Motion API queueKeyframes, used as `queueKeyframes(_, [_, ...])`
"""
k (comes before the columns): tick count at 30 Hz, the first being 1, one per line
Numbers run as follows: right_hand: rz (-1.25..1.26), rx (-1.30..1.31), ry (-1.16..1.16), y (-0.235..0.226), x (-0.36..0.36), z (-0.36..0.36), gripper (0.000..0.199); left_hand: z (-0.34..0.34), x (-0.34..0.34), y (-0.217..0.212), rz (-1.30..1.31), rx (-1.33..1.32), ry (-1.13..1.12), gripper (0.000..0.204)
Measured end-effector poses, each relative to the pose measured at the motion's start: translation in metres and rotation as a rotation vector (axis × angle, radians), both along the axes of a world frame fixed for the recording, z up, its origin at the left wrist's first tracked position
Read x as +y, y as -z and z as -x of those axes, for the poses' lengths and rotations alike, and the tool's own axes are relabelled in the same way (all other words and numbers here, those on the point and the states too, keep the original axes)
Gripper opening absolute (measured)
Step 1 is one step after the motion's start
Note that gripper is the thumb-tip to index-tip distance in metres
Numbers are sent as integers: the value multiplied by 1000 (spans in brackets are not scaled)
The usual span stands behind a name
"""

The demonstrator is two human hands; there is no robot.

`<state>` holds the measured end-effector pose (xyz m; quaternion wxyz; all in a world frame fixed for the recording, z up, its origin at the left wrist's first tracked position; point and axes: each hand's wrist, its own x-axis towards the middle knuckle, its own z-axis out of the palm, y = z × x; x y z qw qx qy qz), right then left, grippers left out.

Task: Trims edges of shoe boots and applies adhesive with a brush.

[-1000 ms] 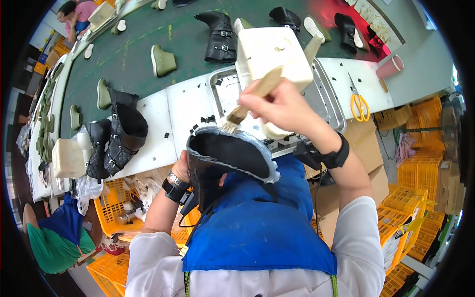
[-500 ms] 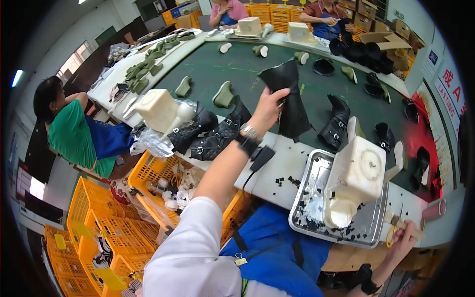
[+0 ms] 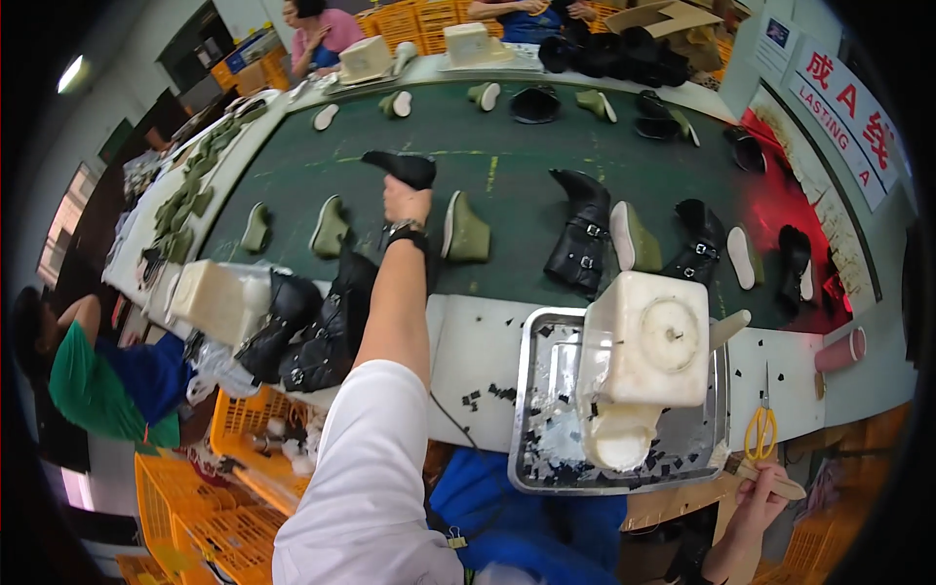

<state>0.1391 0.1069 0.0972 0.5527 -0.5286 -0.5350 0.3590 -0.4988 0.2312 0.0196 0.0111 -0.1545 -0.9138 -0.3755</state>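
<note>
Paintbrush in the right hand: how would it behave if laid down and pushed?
The paintbrush likely won't roll far: its handle looks broad and flattish. Handle's probably stiff: straight, wood-coloured. Seems light: the right hand holds it with just the fingers.

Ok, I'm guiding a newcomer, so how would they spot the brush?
Find the metal tray. By its near right corner, the right hand holds the brush. Its pale handle sets it apart from the yellow-handled scissors just beyond.
</note>
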Motion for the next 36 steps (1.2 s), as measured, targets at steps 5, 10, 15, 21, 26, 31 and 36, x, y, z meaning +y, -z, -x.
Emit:
queueKeyframes(5, [66,-22,-20,-2,-11,10,17,23,8,63,171,228,65,82])
queueKeyframes(10, [126,-41,-38,-6,-19,23,18,17,7,61,627,404,173,62])
queueKeyframes(15, [80,-30,-67,-10,-30,30,17,-9,-10,39,348,556,127,46])
queueKeyframes(21, [89,-15,-93,-8,-16,50,15,-94,-25,-11,-148,689,412,44])
queueKeyframes(26, [-94,-345,-408,1,2,68,24,-214,-109,-80,-581,402,986,22])
queueKeyframes(31, [-159,-598,-396,22,14,90,30,-321,-248,-87,-334,61,1401,9])
queueKeyframes(36, [-95,-825,-479,50,12,88,34,-380,-308,-24,49,-391,1802,12])
